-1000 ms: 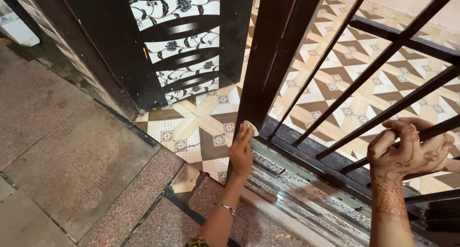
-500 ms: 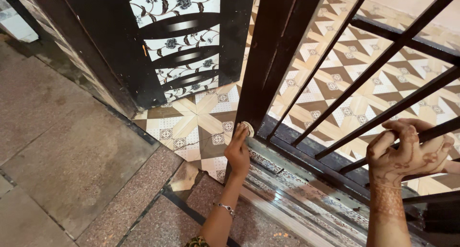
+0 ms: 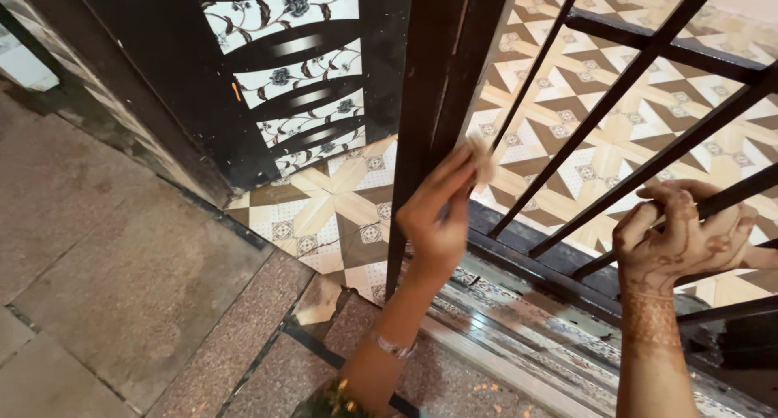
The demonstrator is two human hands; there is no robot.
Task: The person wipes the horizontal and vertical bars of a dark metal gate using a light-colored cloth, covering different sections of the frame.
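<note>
My left hand (image 3: 438, 215) presses a small pale pad (image 3: 481, 157) against the thick dark upright post (image 3: 442, 86) of a black metal gate, about halfway up the visible post. My right hand (image 3: 681, 244), marked with henna patterns, is curled around one of the gate's thin slanted bars (image 3: 729, 198) at the right. A silver bangle sits on my left wrist (image 3: 395, 347).
A second black gate leaf (image 3: 243, 78) with flower-patterned slots stands open at the upper left. Brown and cream patterned floor tiles (image 3: 324, 215) lie beyond the gate. A worn metal threshold (image 3: 527, 304) runs under it. Speckled pink stone paving (image 3: 121, 280) covers the near side.
My left hand has slid the pad up the post from near its foot to a higher spot. My right hand has stayed on its bar.
</note>
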